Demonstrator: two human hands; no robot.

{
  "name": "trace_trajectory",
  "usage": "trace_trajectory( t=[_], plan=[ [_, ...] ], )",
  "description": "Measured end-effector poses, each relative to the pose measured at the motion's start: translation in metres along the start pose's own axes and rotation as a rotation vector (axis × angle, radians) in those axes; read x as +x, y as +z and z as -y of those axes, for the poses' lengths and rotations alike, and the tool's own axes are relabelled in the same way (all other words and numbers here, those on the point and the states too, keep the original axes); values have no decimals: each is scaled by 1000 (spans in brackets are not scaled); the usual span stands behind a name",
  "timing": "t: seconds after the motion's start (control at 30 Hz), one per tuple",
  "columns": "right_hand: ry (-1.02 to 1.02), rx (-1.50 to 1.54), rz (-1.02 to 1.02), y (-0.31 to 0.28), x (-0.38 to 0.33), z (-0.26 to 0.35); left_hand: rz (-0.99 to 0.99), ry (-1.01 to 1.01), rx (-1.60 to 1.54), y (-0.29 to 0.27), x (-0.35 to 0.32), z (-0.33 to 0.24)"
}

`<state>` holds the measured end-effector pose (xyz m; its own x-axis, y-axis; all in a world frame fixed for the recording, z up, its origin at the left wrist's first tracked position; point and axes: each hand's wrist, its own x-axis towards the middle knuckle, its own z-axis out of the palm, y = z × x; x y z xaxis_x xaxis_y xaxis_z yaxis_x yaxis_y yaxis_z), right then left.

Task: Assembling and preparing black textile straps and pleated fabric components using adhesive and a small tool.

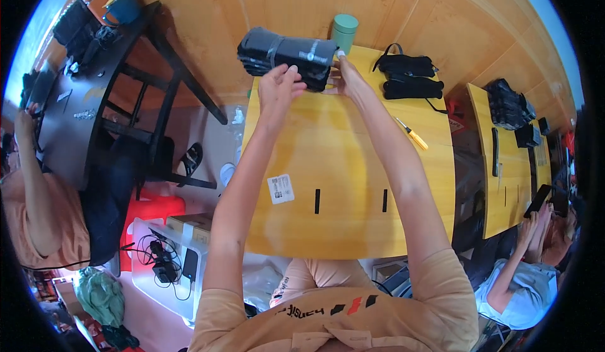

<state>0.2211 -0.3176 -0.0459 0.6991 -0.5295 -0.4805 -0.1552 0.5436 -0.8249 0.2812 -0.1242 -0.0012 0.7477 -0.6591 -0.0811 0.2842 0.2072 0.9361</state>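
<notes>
Both hands are out at the far edge of the counter (353, 182), working on a dark rolled-up bundle (287, 56), looks like black fabric or a padded sleeve rolled tight with a lighter grey band around it. Left hand (280, 87) is curled onto the near side of the roll, fingers pinched on its lower edge. Right hand (348, 78) is clamped on the right-hand end, and one fingertip (341, 54) has something white on it, tape or a finger cot, can't tell which.

If you ask me, the trick with a roll like this is keeping it tight: the right hand should pin the end flat while the left does the tucking, otherwise the layers will spring loose. The bundle hangs partly past the far edge of the counter, so I'd pull it a bit closer before letting go with either hand.

Stuff nearby: a teal cup (345, 32) just beside the right end of the roll, easy to knock over. More black strapped bundles (408, 78) further right, and a yellow-handled tool (412, 135) lying on the wood well clear of both hands. White sticker (280, 189) near the front edge. Other people sit at either side.
</notes>
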Motion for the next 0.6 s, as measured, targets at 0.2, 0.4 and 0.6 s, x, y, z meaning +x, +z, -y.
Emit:
trace_trajectory(
  t=[0.2, 0.4, 0.6],
  plan=[
    [29, -226, -136, 16, 8, 9, -257, 832, 1249, -12, 31, -8],
    [-241, 140, -215, 9, 8, -25, -121, 600, 1670, -11, 59, -7],
    [-995, -1129, -242, 1, -34, -59, -30, 730, 1840, -16, 116, -16]
  ],
)
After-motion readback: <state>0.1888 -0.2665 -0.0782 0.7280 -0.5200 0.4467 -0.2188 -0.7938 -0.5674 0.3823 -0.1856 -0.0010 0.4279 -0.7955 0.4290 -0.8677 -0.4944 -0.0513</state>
